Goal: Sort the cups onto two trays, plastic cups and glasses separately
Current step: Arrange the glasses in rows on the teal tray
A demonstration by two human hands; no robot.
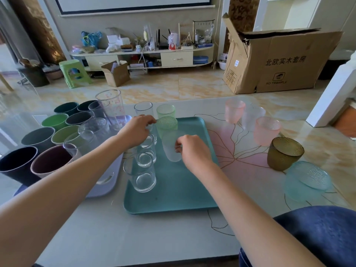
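1. Blue-clad knee (316, 234) sits at the bottom right, nearest the camera; both bare forearms reach over the table (115, 237).
2. Teal tray (173, 195) lies centre on the table, a lavender tray (104, 187) just left of it.
3. Clear glass (141, 176) stands at the teal tray's near left, more clear glasses in a row behind it.
4. Right hand (192, 149) has fingers curled, pinching the rim of a frosted cup (171, 145) that stands on the teal tray.
5. Left hand (135, 132) has fingers curled round a clear glass (148, 139) in the row on the teal tray.
6. Two green textured cups (166, 122) stand behind, the nearer one on the tray's far edge.
7. Opaque dark and green plastic cups (38, 137) crowd the lavender tray with clear tumblers; a tall printed tumbler (113, 106) stands at the back.
8. Off-tray, right: aqua cup (308, 180), amber cup (285, 153), pink cups (266, 130), one frosted clear cup.
9. Far: cardboard box (279, 60), TV shelf (144, 54), green stool (74, 73).
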